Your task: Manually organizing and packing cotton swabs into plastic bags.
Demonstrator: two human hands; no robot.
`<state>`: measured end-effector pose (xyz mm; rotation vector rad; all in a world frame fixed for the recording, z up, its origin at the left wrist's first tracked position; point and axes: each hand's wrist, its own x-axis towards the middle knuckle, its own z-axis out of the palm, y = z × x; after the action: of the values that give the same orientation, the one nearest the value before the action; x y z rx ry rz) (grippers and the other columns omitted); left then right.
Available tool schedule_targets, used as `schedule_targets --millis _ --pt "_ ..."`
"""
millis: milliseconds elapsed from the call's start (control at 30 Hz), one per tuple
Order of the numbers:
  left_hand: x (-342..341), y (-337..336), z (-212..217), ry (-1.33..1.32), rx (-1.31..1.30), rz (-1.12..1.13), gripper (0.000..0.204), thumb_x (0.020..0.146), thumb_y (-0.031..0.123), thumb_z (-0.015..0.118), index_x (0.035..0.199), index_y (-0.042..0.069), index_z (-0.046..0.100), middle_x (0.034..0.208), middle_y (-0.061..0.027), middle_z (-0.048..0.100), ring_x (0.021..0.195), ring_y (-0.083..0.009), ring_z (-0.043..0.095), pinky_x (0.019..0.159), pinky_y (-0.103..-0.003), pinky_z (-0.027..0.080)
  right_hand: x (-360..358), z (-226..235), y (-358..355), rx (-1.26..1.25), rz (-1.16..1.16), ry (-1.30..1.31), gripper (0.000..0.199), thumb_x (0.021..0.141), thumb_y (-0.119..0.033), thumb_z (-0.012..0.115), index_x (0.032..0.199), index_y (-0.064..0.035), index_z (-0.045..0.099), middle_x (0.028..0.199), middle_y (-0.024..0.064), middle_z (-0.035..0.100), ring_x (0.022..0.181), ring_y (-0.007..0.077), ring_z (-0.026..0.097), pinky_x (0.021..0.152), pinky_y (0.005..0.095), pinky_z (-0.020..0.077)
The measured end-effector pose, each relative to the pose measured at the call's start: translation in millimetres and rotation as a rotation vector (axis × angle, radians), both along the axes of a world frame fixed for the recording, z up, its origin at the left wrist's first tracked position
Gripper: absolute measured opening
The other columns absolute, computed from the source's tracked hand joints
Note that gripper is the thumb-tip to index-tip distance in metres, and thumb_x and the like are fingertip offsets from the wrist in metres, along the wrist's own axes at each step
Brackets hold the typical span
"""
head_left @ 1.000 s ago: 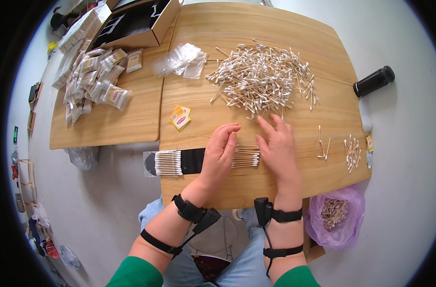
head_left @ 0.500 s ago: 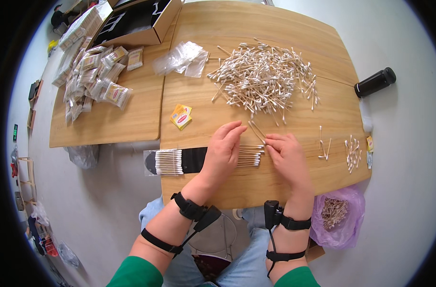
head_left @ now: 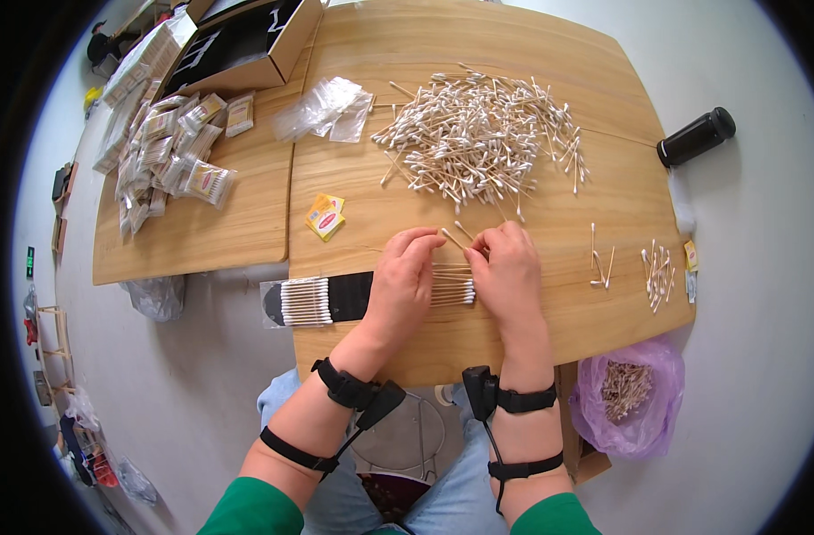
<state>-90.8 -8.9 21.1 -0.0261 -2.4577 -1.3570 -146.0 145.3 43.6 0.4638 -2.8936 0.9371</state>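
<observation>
My left hand (head_left: 400,283) curls over a row of cotton swabs (head_left: 451,287) whose white tips stick out to its right; its grip on them is partly hidden. The fingers of my right hand (head_left: 508,275) pinch a couple of loose cotton swabs (head_left: 461,237), tips pointing up and left toward my left fingertips. Left of my left hand, a black strip (head_left: 350,297) with a rounded end carries a neat row of swabs (head_left: 305,302) in clear film. A big heap of cotton swabs (head_left: 469,134) lies beyond both hands.
Small yellow cards (head_left: 325,217) and clear bags (head_left: 328,111) lie left of the heap. Packed swab bags (head_left: 170,147) and an open carton (head_left: 286,62) are at far left. Right: stray swabs (head_left: 658,276), a black bottle (head_left: 696,136), and a purple bag (head_left: 661,410) of swabs below the edge.
My right hand has moved left and slightly up, closer to my left hand, bringing the pinched swabs with it. The view has shifted slightly; the left hand stays over the row.
</observation>
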Motion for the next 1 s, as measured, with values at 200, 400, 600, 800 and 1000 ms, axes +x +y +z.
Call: schedule_targets --millis 200,400,600,800,1000 --pt "-6 -3 0 0.023 0.006 -0.023 0.025 0.096 0.002 0.053 0.119 0.002 0.062 0.125 -0.0155 0.060 0.113 -0.0311 0.059 0.094 -0.036 0.048 -8 3 34 -0.205 -0.081 -0.112 0.010 0.077 -0.010 0.075 0.080 -0.0051 0.067 0.088 0.0100 0.060 0.089 0.0299 0.059 0.077 0.0409 0.0472" --pt "-17 5 3 0.068 -0.348 -0.252 0.035 0.096 0.015 0.056 0.130 0.008 0.058 0.143 -0.0097 0.051 0.136 -0.0313 0.041 0.115 -0.046 0.030 -9 9 99 0.187 -0.528 0.131 0.013 0.081 -0.009 0.071 0.092 -0.0036 0.064 0.099 0.0116 0.062 0.092 0.0312 0.059 0.082 0.0425 0.0475" --pt "-15 0 7 0.033 -0.491 -0.256 0.033 0.094 0.023 0.057 0.124 0.008 0.060 0.132 -0.0093 0.056 0.134 -0.0290 0.043 0.116 -0.046 0.027 -8 8 41 -0.015 -0.021 0.169 0.022 0.084 -0.009 0.066 0.105 -0.0031 0.065 0.107 0.0155 0.062 0.106 0.0335 0.056 0.094 0.0429 0.0447" --pt "-3 -9 14 0.050 -0.442 -0.236 0.023 0.091 0.022 0.062 0.108 0.006 0.066 0.109 -0.0094 0.061 0.113 -0.0290 0.054 0.107 -0.045 0.037 -9 -2 27 0.099 0.094 0.243 0.025 0.082 -0.006 0.066 0.107 -0.0023 0.068 0.117 0.0139 0.064 0.108 0.0319 0.057 0.095 0.0407 0.0459" --pt "6 -14 15 -0.013 -0.231 -0.235 0.018 0.094 0.019 0.059 0.101 0.003 0.066 0.103 -0.0108 0.063 0.102 -0.0320 0.057 0.091 -0.042 0.046 -7 2 39 -0.082 0.012 0.045 0.016 0.078 0.000 0.066 0.095 -0.0004 0.066 0.095 0.0128 0.066 0.091 0.0317 0.061 0.083 0.0403 0.0487"
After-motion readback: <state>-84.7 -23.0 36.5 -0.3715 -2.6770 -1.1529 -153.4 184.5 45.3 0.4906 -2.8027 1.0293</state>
